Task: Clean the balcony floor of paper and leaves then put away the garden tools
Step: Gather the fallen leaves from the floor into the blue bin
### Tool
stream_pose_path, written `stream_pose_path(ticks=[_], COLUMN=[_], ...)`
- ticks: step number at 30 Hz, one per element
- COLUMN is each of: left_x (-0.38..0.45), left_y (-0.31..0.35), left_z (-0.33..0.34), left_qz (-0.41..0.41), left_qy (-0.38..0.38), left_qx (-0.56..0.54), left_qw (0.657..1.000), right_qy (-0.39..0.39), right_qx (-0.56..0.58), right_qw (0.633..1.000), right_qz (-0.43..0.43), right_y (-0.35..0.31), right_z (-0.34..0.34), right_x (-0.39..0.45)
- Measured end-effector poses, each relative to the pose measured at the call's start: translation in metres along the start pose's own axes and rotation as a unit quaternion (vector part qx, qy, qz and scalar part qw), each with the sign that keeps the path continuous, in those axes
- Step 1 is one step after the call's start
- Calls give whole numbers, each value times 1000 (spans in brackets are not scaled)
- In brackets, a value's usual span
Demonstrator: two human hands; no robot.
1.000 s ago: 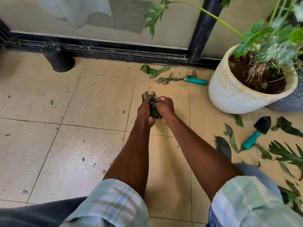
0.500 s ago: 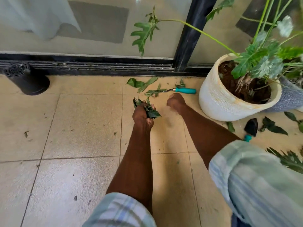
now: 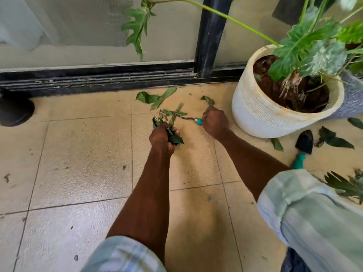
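While no brand, label or readable writing showed anywhere in the frame, the hands were plain at its centre. The left hand [image 3: 162,137] reached forward over the beige tiled balcony floor [image 3: 78,154], its grip curled tight round a bunch of dark green crushed leaves [image 3: 172,134] that stuck out above and to the right of the fist. The left forearm ran straight up from the lower middle of the frame, out of a rolled pale checked sleeve [image 3: 121,254].

Just right of it, the right hand [image 3: 215,121] had its grip closed round the teal handle of a small metal hand rake [image 3: 188,118]; only the handle's end and the thin metal neck showed, pointing left, and the prongs lay under a scatter of narrow light green leaves [image 3: 172,112]. The right arm came in slantwise from the lower right, with its own pale checked sleeve [image 3: 314,218].

Two broader green leaves [image 3: 155,98] lay on the floor above the hands, close to the black sliding door track [image 3: 98,79]. At the right stood a large white ribbed plant pot [image 3: 275,112] holding soil and a green leafy plant [image 3: 314,46]. Below the pot, at the right edge, a small black trowel with a teal handle [image 3: 303,146] lay on the floor among more dark fallen leaves [image 3: 334,138]. A black round object [image 3: 15,110] sat at the left edge.
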State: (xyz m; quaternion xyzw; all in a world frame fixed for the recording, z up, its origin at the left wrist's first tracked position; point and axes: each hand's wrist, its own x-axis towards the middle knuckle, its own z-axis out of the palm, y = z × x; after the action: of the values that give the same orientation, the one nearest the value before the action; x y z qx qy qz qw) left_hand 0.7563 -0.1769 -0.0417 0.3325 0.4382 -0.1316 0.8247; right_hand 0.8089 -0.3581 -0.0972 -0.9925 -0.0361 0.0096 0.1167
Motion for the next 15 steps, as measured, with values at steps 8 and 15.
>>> stream_pose_path(ticks=[8, 15], left_x=[4, 5], left_y=[1, 11], left_z=[-7, -31], left_qz=[17, 31], left_qy=[-5, 22], left_qx=[15, 11], left_qw=[1000, 999], right_qy=[-96, -55], right_qx=[21, -115], right_qw=[992, 992], right_qz=[77, -14], right_y=[3, -17], right_z=[-9, 13], right_x=[47, 29])
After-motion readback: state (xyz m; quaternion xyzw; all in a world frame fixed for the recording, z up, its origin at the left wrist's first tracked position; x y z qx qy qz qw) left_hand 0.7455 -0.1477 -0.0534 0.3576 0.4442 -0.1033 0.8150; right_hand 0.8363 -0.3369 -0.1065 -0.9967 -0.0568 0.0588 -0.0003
